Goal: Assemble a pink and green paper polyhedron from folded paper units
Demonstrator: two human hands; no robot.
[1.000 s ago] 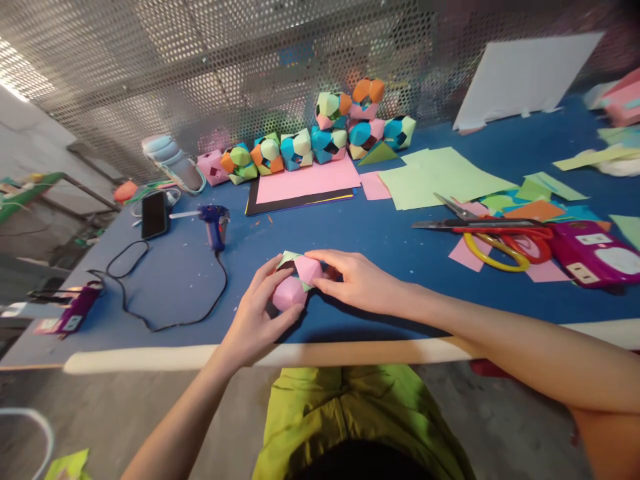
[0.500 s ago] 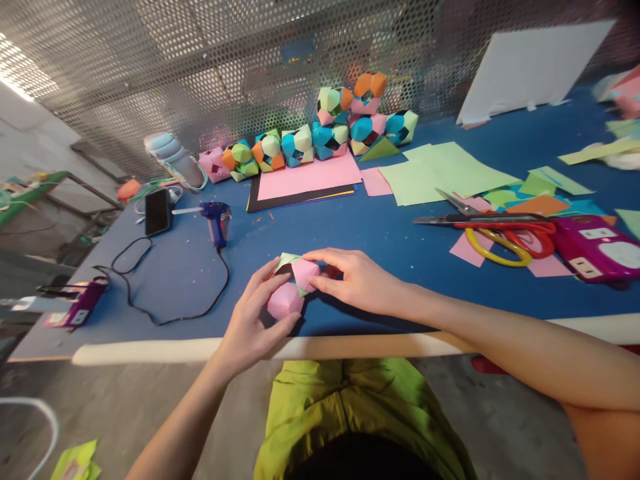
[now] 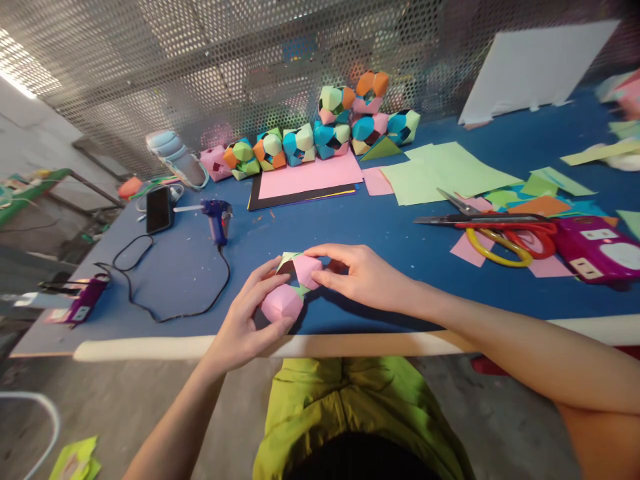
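Near the front of the blue table point(image 3: 350, 220), a folded paper ball point(image 3: 283, 305) of pink and pale green pieces sits between my hands, with a dark gap in its middle. My left hand point(image 3: 250, 313) curls round its left side, thumb at the lower front and fingers over the far left. My right hand point(image 3: 357, 277) pinches a pink piece on its right side between thumb and fingertips. Part of the far side lies behind my fingers. Beyond my left hand lies a blue glue gun point(image 3: 218, 220) with a white glue stick and a trailing cord.
Several finished paper balls point(image 3: 299, 145) line the perforated metal screen. Pink sheets point(image 3: 310, 176) and light green sheets point(image 3: 450, 172) lie before them. Scissors point(image 3: 495, 247) and a purple power strip point(image 3: 597, 247) are at right. A phone point(image 3: 159, 210) and bottle point(image 3: 175, 157) stand left.
The pink piece under my left hand has turned slightly left and toward me. My right hand's pinched piece has shifted a little right, and the gap between the two looks wider.
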